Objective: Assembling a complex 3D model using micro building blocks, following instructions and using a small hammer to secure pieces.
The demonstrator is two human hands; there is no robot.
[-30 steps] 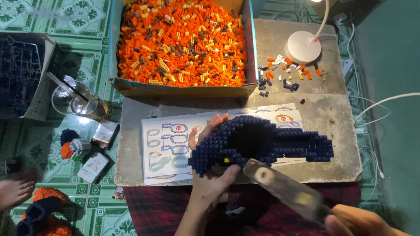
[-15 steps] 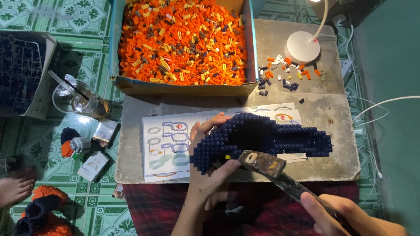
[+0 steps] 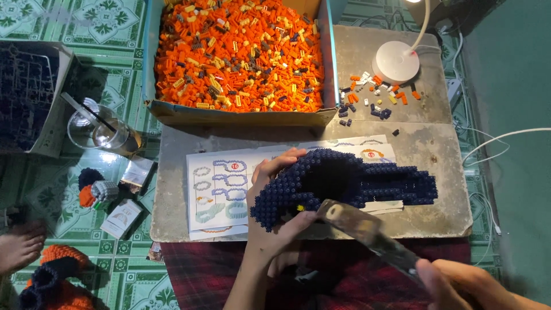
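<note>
A dark blue model built of small bricks (image 3: 350, 181) lies over the instruction sheets (image 3: 221, 192) on the grey stone slab (image 3: 436, 155). My left hand (image 3: 275, 224) grips its left end, fingers curled over the top and thumb underneath. My right hand (image 3: 459, 284), at the bottom right, holds the handle of a flat metal blade tool (image 3: 361, 229). The blade's tip rests against the model's lower edge, just right of my left thumb.
A big cardboard box of orange bricks (image 3: 241, 51) stands behind the slab. Loose bricks (image 3: 373, 97) lie by a white lamp base (image 3: 396, 60). To the left on the tiled floor are a plastic cup (image 3: 100, 129), small packets (image 3: 123, 215), brick pieces (image 3: 94, 189) and a bare foot (image 3: 20, 244).
The blade has swung up and left until its tip meets the model's lower edge. My right hand has drawn back slightly. My left hand keeps its grip on the model.
</note>
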